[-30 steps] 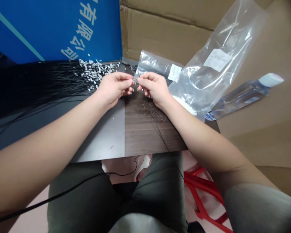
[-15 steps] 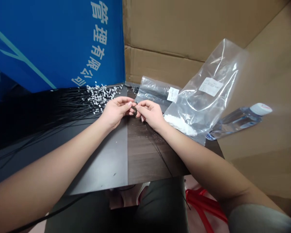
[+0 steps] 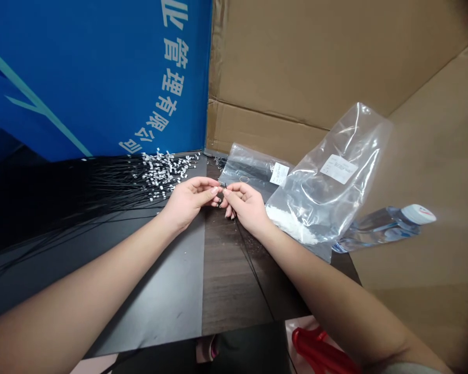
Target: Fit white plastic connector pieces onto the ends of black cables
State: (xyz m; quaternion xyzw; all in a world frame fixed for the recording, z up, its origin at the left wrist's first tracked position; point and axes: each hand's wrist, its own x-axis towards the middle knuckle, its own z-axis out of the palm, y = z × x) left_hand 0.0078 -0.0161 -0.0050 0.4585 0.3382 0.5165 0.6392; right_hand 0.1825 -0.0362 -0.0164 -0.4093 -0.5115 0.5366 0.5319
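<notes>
Both hands are pinched shut on the same spot: the left hand [image 3: 189, 200] and the right hand [image 3: 245, 205] meet fingertip to fingertip over the far end of a thin black wire [image 3: 253, 265], thumb and forefinger of each closed on it. What sits at that tip is too small to make out. The wire's long axis runs diagonally across the dark wooden table [image 3: 226, 280] — its held end points away from the person, toward the back corner, and its free length trails under the right wrist toward the near edge, drifting to the right. It lies low along the wood and lifts only where the fingers take it. To the left of the left hand, a bundle of black wires [image 3: 101, 182] fans over a grey mat [image 3: 167, 291], their white connectors [image 3: 164, 171] clustered just beyond the knuckles. Just behind the right hand lies a small plastic bag [image 3: 249, 169], and beside it a large plastic bag [image 3: 327, 182] stands slumped with white pieces [image 3: 288, 221] in its bottom. A water bottle [image 3: 386, 226] lies on its side to the right — cap pointing right. A blue board [image 3: 93, 78] and cardboard [image 3: 296, 62] wall in the back.
</notes>
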